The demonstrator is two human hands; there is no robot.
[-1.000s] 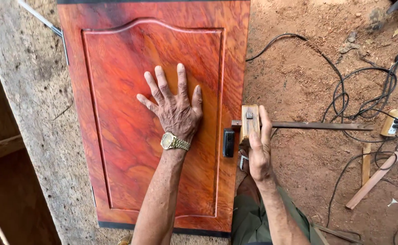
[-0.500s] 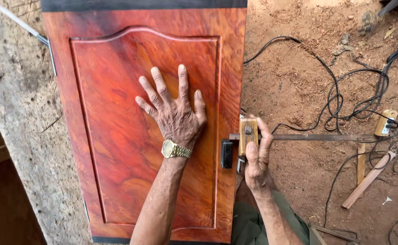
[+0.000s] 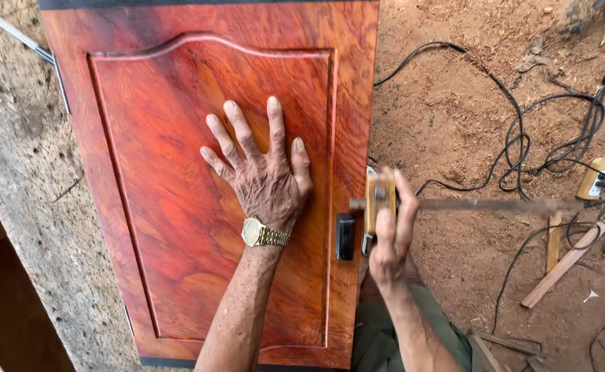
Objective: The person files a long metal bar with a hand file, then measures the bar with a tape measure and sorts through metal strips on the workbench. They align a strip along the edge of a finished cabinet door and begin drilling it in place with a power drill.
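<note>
A glossy reddish wooden cabinet door (image 3: 171, 193) with a raised panel lies flat on a rough workbench. My left hand (image 3: 264, 172) presses flat on the panel, fingers spread, a gold wristwatch (image 3: 261, 234) on the wrist. My right hand (image 3: 388, 234) grips a small wooden-handled tool (image 3: 380, 196) at the door's right edge, with a long thin metal bar (image 3: 482, 204) sticking out to the right. A small black hinge-like fitting (image 3: 344, 236) sits on the door's edge, just left of the tool.
The rough wooden bench top (image 3: 27, 186) extends left of the door. Sawdust-covered ground (image 3: 454, 117) lies to the right, with tangled black cables (image 3: 544, 138), a wooden socket block (image 3: 595, 178) and loose wooden sticks (image 3: 564, 265).
The view has shifted closer and slightly lower. My right hand with the tool has moved a little along the door edge and looks blurred. The left hand stays pressed on the panel.
</note>
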